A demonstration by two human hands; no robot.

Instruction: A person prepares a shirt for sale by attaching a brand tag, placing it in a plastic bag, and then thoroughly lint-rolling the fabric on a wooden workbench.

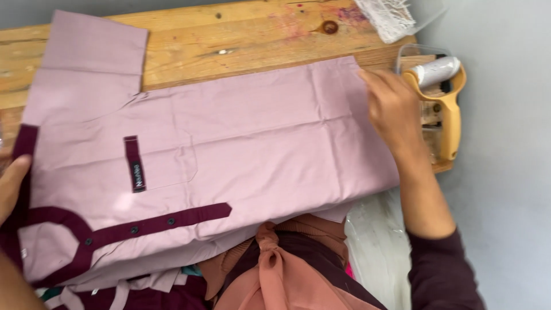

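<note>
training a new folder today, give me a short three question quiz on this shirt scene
1. True or false: the right hand rests at the hem end of the pink shirt.
2. What colour is the shirt's button placket?
3. Which lies just beyond the right hand: A) the yellow-handled lint roller, B) scissors, C) an iron?

Key
1. True
2. Dark maroon
3. A

Bonus fact: the left hand touches the collar end, on the wooden table.

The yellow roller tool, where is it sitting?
In the head view the yellow roller tool lies at the table's far right edge, just beyond the right hand on the shirt.
</note>
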